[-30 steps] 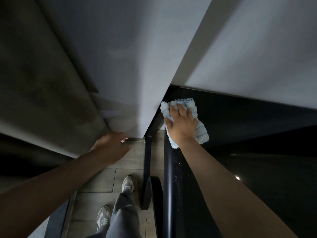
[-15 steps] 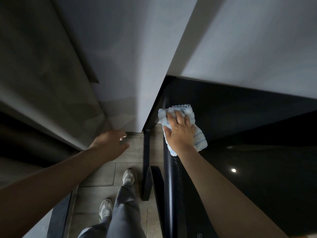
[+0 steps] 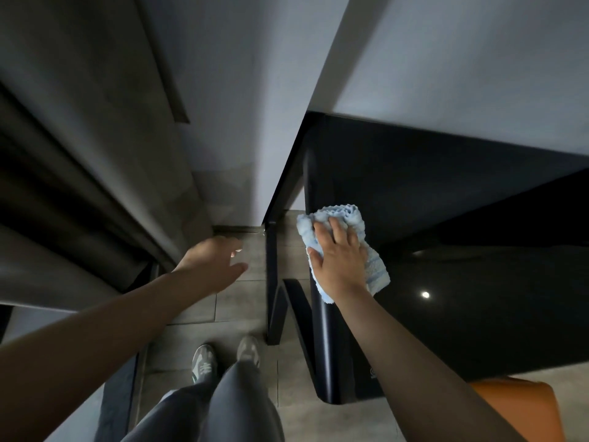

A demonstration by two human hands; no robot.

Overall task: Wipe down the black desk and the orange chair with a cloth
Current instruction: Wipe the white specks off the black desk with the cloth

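The cloth (image 3: 376,271), pale blue and bunched, lies on the left edge of the black desk (image 3: 462,314) under our right hand (image 3: 339,263), whose fingers press it flat rather than pinch it. Our left hand (image 3: 212,261) hangs loose and empty above the floor tiles (image 3: 236,304). We should press evenly and overlap strokes, since the glossy top probably shows streaks; the desk fills a wall (image 3: 462,74) corner, with the orange chair (image 3: 522,406) at its near edge.

Both bare arms reach forward, the right hand (image 3: 339,260) laid palm-down with fingers spread and fairly straight, pressing on the cloth (image 3: 376,271), while the left hand (image 3: 212,260) hangs in the air out to the side, fingers loose, holding nothing.
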